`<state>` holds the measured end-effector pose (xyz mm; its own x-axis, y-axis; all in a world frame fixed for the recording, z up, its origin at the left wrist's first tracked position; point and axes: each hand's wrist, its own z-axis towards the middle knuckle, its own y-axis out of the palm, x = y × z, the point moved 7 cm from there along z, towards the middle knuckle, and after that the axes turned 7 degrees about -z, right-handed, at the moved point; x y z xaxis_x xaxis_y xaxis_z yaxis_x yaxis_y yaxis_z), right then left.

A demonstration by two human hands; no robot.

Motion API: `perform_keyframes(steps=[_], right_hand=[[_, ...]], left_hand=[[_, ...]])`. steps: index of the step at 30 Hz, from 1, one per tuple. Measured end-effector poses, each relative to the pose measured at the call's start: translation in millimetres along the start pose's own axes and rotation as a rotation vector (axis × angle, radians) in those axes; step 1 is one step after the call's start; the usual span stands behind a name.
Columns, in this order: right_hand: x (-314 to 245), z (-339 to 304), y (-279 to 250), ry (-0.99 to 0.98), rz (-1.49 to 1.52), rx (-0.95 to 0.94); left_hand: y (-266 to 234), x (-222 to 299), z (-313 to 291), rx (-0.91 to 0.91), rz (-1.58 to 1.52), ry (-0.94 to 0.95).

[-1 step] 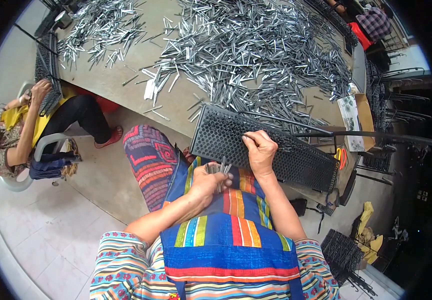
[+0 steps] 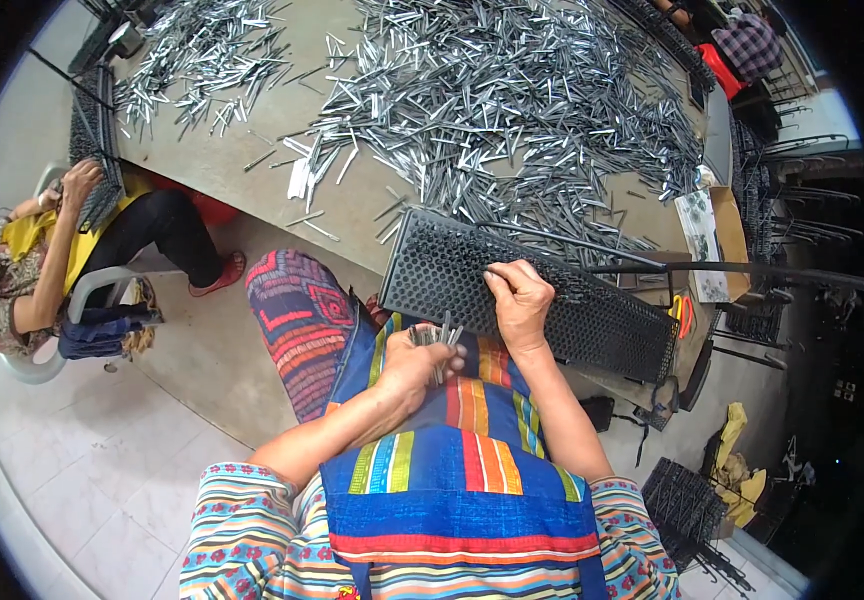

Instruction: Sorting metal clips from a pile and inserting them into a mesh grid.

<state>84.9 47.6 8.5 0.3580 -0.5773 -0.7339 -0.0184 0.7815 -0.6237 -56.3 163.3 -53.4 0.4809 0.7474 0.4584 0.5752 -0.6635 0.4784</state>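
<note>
My left hand (image 2: 420,362) is closed around a small bunch of thin grey metal strips (image 2: 446,334), their ends poking up past the fingers, above my lap. A long black rack (image 2: 442,265), its face full of small round holes, leans slantwise between the table edge and my lap. Over the middle of that face, my right hand (image 2: 522,300) is pinched, its fingertips at the holes. Whatever sits between those fingertips is too small or hidden to make out. Dark pieces (image 2: 577,290) show in several holes just right of the hand.
Loose metal strips (image 2: 492,110) lie heaped across the table (image 2: 252,185), with a smaller pile (image 2: 212,65) at far left. An open cardboard box (image 2: 717,245) stands at the right edge. On the left a seated person (image 2: 42,250) handles another rack (image 2: 97,190). Black racks (image 2: 677,505) stand lower right.
</note>
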Motion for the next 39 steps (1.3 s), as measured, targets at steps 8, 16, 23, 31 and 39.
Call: perform_keyframes(steps=[8,16,23,31,39], right_hand=[[11.7,-44.6,27.2,0.52,0.386,-0.681],[28.4,-62.1,29.0,0.733,0.675,-0.534],[34.9,-69.1,26.1,0.796,0.697,-0.504],[28.0,-83.5,23.8,0.877,0.735,-0.597],[28.0,-83.5,23.0,0.821,0.699,-0.594]], left_hand=[[9.1,5.3,2.8,-0.015,-0.12,-0.007],[15.5,-2.9,4.1,-0.057,-0.131,-0.079],[4.0,-18.5,-0.2,-0.088,-0.039,-0.162],[5.4,-8.9,-2.8,-0.049,0.007,-0.055],[19.5,-7.2,0.9,-0.106,0.069,0.002]])
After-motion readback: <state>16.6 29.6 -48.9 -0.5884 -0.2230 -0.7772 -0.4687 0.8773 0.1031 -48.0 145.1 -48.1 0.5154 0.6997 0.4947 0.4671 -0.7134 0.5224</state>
